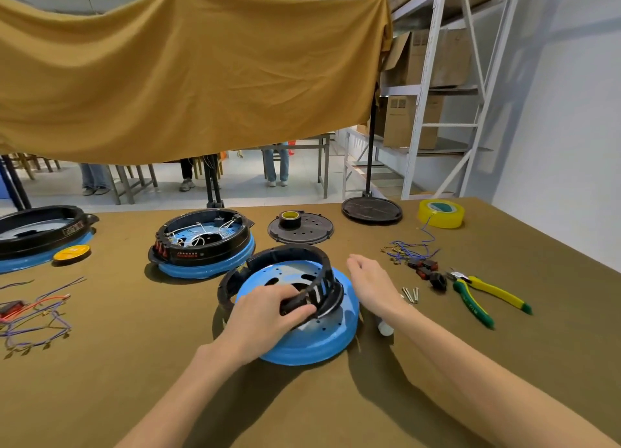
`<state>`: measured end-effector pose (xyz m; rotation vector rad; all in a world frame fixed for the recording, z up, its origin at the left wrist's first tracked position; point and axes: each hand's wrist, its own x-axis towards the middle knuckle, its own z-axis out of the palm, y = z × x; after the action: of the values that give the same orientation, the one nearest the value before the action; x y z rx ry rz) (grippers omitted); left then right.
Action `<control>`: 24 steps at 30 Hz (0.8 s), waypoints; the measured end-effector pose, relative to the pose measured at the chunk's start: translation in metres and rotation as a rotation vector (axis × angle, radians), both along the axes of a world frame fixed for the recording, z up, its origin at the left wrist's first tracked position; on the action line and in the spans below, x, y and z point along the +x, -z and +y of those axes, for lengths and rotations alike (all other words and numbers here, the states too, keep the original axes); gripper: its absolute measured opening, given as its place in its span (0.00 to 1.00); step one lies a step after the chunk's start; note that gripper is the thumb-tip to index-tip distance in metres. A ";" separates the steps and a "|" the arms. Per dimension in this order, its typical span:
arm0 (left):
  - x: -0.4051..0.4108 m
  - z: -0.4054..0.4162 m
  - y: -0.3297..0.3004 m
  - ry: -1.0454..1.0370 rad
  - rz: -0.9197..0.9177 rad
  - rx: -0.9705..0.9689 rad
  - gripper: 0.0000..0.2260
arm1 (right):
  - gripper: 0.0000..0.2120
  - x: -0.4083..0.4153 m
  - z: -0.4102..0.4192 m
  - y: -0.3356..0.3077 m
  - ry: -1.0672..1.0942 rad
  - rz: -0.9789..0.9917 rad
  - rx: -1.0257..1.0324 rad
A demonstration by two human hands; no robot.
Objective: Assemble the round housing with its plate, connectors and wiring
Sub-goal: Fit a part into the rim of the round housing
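My left hand (265,316) grips the near rim of the black plastic ring housing (285,279), tilting it over the round blue base with its perforated metal plate (302,340) to seat it, I judge, while my right hand (373,283) hovers open alongside, holding nothing.

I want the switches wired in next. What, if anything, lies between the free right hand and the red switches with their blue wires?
Nothing visible. The right hand hovers open beside the blue base; only bare tabletop separates it from the switches. The screws and pliers lie nearer the person, off that line.
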<state>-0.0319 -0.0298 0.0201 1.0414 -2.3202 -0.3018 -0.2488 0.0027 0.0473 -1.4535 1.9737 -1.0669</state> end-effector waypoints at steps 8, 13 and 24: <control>0.038 0.003 0.000 0.001 0.349 0.043 0.08 | 0.12 0.009 -0.011 0.010 -0.093 0.089 0.072; 0.057 -0.011 0.022 -0.435 0.379 0.131 0.16 | 0.14 0.011 -0.019 0.004 -0.044 0.094 0.179; 0.047 -0.030 0.004 -0.278 0.807 0.456 0.24 | 0.14 -0.024 -0.005 -0.006 -0.029 -0.021 0.039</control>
<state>0.0155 -0.0602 0.0159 1.1504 -1.3920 -0.9665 -0.2723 -0.0019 0.0531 -1.4404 1.9423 -1.0209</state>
